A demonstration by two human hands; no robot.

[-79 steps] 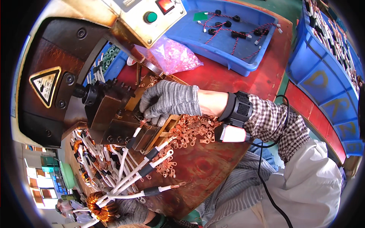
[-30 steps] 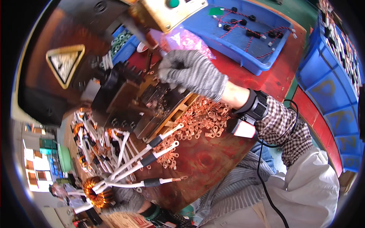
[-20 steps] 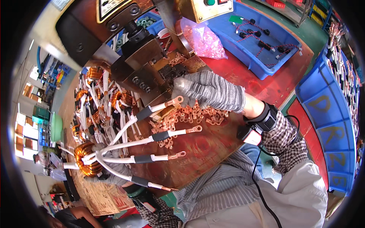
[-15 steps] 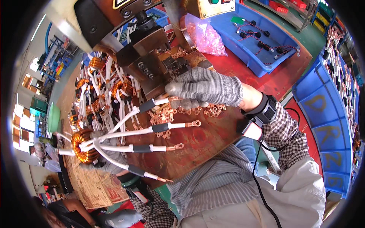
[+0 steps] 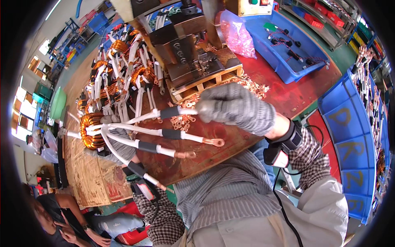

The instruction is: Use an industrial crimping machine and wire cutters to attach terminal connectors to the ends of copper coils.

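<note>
My gloved left hand [image 5: 122, 142] grips a copper-wound ring coil [image 5: 91, 138] from behind, and part of the hand is hidden by its leads. Several white-sleeved leads with black sleeves fan out to the right from the coil. Two leads end in copper ring lugs, one of them a clear ring lug [image 5: 214, 142]; the lowest lead [image 5: 154, 181] ends in a thin copper tip. With closed fingers, my gloved right hand [image 5: 238, 109] holds the end of the uppermost lead [image 5: 187, 111]. That lead's tip is hidden in the glove. Below the press [image 5: 181, 57], loose copper lugs [image 5: 257, 88] lie scattered.
Many similar coils [image 5: 142, 76] are heaped left of the press. A pink bag [image 5: 236, 35] and a blue tray [image 5: 284, 66] with small wired parts stand behind right. A large blue bin [image 5: 347, 140] of leads is at right. Another person [image 5: 68, 210] sits lower left.
My right hand has come away from the press, toward me and right, still holding the upper lead. The view has shifted, uncovering the press base and more of the seated person.
</note>
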